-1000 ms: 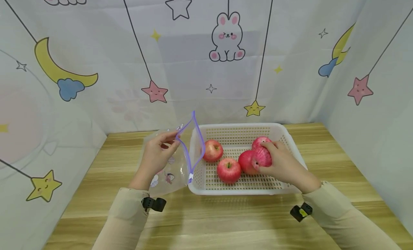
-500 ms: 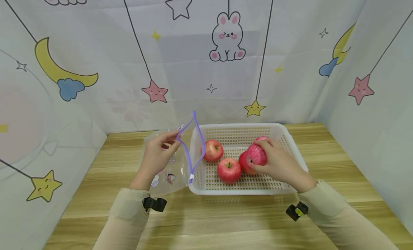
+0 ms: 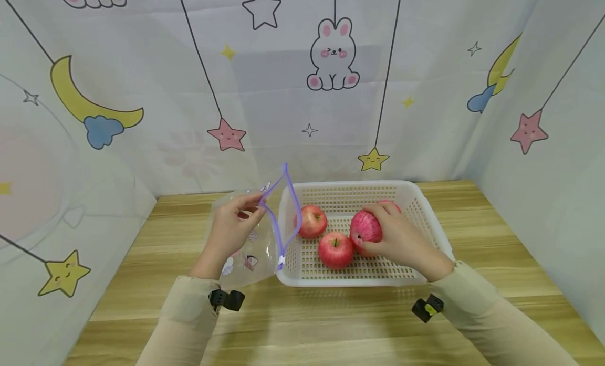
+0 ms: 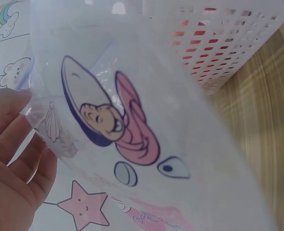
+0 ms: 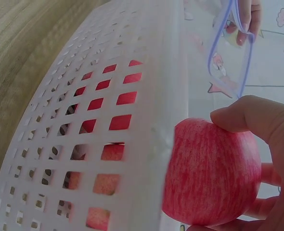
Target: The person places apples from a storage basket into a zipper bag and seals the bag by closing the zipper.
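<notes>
My left hand [image 3: 231, 232] pinches the edge of a clear zip bag [image 3: 257, 253] near its purple zip. The mouth of the bag gapes toward the basket, and cartoon prints show on its film in the left wrist view. My right hand [image 3: 406, 242] grips a red apple [image 3: 366, 227] between thumb and fingers, over the white basket [image 3: 350, 283]. In the right wrist view the held apple [image 5: 212, 173] stands above the rim. Two apples, one at the left [image 3: 312, 222] and one in front [image 3: 335, 250], lie in the basket. Another apple [image 3: 388, 204] is partly hidden behind my right hand.
The perforated basket stands on a wood-grain table [image 3: 331, 329], its left wall beside the bag's mouth. Behind and at both sides hangs a white curtain [image 3: 283, 108] with cartoon prints. Each wrist carries a small black camera [image 3: 427, 308].
The right hand has carried the held apple a short way left, across the basket toward the bag, uncovering part of the rear apple. The left hand and bag stay almost still.
</notes>
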Demonstrator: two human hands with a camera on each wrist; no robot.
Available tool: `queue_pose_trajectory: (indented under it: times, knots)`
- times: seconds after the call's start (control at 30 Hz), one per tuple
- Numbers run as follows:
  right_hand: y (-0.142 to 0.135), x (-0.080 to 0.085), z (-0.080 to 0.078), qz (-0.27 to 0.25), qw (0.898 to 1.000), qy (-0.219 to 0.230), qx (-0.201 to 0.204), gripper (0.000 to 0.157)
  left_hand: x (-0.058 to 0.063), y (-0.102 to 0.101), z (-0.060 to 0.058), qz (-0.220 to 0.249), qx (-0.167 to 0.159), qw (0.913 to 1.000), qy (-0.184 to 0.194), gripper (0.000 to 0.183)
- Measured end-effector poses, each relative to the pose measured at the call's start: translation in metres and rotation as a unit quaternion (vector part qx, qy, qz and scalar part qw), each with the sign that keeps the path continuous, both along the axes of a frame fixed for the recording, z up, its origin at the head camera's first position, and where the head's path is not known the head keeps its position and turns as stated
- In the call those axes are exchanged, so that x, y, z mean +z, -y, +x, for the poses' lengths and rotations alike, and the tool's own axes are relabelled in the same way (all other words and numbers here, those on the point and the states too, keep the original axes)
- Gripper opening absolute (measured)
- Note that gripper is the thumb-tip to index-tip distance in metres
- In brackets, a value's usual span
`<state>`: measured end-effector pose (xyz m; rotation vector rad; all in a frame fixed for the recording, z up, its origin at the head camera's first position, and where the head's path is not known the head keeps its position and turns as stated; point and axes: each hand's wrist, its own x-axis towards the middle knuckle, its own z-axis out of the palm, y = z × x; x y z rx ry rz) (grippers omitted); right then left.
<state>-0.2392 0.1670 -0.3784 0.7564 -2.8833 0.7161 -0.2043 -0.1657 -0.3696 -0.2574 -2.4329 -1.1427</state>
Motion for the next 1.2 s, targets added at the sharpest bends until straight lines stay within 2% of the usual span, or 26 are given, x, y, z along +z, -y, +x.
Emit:
queue_pose_trajectory:
  times: [0.33,0.73,0.97,1.2]
  knots:
    - [0.008,0.001,-0.001,-0.016,0.999,0.026,0.018,0.07,0.001,-0.001,-0.001,-0.002,-0.001,1.0,0.002,0.03]
    - [0.022,0.006,0.001,-0.026,0.999,0.02,0.04,0.07,0.003,-0.001,-0.002,0.002,-0.001,1.0,0.007,0.03]
    - [0.031,0.011,0.004,-0.04,0.996,0.027,0.069,0.071,0.002,-0.004,-0.002,0.012,-0.008,0.9999,0.008,0.03]
    - [0.039,0.015,0.006,-0.041,0.996,0.037,0.065,0.072,0.001,-0.004,-0.003,0.015,-0.014,0.9998,0.001,0.03]
